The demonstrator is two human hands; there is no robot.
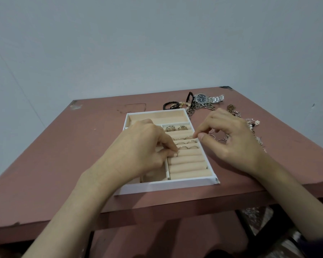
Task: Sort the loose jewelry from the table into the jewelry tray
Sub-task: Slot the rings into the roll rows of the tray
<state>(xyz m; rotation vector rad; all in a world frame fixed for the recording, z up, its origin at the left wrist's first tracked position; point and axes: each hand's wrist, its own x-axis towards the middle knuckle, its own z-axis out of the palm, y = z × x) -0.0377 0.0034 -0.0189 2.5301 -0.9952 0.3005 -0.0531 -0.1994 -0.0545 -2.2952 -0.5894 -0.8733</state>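
A white jewelry tray (164, 187) with beige padded ring rolls sits at the table's front middle. Several rings (186, 144) stand in its upper roll slots, two chunky ones (177, 128) at the top. My left hand (144, 146) lies over the tray's left side and pinches a thin ring (176, 155) down between two rolls. My right hand (229, 138) hovers at the tray's right rim, thumb and forefinger close together; whether they hold anything is too small to tell. Loose rings (217, 137) lie on the table under that hand.
A silver watch (206, 98), black braided bracelets (171, 105) and tangled chains (198, 108) lie behind the tray on the reddish table (63, 146). More chains and beaded pieces (252, 123) spread to the right. A pale wall rises behind; the table's front edge is near.
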